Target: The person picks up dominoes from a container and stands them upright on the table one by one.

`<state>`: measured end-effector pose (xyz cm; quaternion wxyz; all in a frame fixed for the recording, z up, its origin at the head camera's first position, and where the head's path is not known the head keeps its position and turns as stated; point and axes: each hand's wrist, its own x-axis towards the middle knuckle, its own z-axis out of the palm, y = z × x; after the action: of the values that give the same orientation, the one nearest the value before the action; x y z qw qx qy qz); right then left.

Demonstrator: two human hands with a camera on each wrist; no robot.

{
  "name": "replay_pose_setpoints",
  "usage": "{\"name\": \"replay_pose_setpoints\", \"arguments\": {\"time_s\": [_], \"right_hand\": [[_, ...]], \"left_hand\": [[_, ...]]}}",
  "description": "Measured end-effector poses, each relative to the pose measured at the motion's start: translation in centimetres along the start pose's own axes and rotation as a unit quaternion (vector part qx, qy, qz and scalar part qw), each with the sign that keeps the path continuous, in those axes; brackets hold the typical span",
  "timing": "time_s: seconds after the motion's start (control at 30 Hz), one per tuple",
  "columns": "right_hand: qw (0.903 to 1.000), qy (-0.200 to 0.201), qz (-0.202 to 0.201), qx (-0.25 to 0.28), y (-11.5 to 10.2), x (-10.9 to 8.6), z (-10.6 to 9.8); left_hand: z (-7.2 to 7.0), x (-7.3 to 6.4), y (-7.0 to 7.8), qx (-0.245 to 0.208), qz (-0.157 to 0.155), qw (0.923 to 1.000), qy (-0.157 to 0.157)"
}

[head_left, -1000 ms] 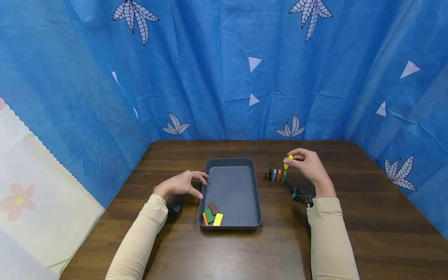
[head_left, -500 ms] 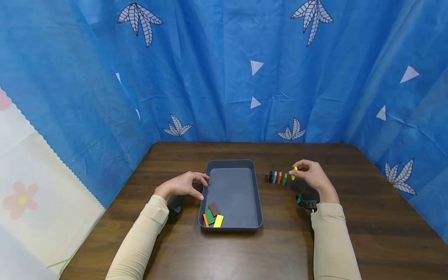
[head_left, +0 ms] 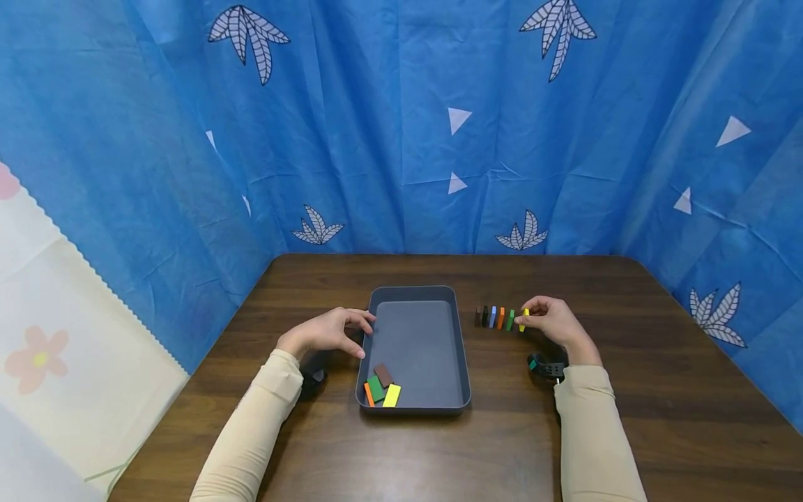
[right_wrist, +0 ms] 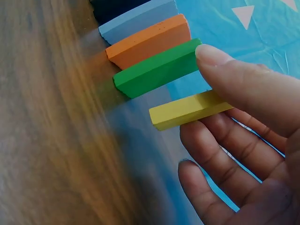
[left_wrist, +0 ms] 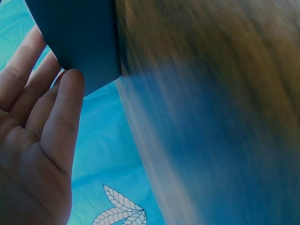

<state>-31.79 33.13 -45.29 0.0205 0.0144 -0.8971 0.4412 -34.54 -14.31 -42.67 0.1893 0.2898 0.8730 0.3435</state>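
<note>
My right hand (head_left: pixel 555 324) pinches a yellow domino (right_wrist: pixel 187 110) between thumb and fingers, on edge at the right end of a row of standing dominoes. A green domino (right_wrist: pixel 157 68) is nearest to it, a small gap apart. Beyond stand an orange domino (right_wrist: pixel 149 41), a light blue domino (right_wrist: pixel 138 21) and dark dominoes (head_left: pixel 481 317). My left hand (head_left: pixel 329 331) rests at the left rim of a dark grey tray (head_left: pixel 464 362), its fingers extended and gently bent. In the left wrist view, thumb and fingertips lie against the tray's wall (left_wrist: pixel 84 47).
Inside the tray's near left corner lie a brown domino (head_left: pixel 383 375), a green domino (head_left: pixel 375 388), an orange domino (head_left: pixel 369 394) and a yellow domino (head_left: pixel 392 396). The wooden table (head_left: pixel 414 453) ends at a blue curtain (head_left: pixel 401 139).
My right hand has lowered the yellow domino from above the row to the table level, just right of the green one. The left hand stays at the tray.
</note>
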Motion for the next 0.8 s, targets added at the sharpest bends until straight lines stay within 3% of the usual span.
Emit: {"name": "replay_pose_setpoints", "arguments": {"time_s": [0.8], "right_hand": [[0.9998, -0.013, 0.013, 0.009, 0.8, 0.4, 1.1]], "left_hand": [[0.0, 0.1, -0.2, 0.01, 0.009, 0.9999, 0.001]]}}
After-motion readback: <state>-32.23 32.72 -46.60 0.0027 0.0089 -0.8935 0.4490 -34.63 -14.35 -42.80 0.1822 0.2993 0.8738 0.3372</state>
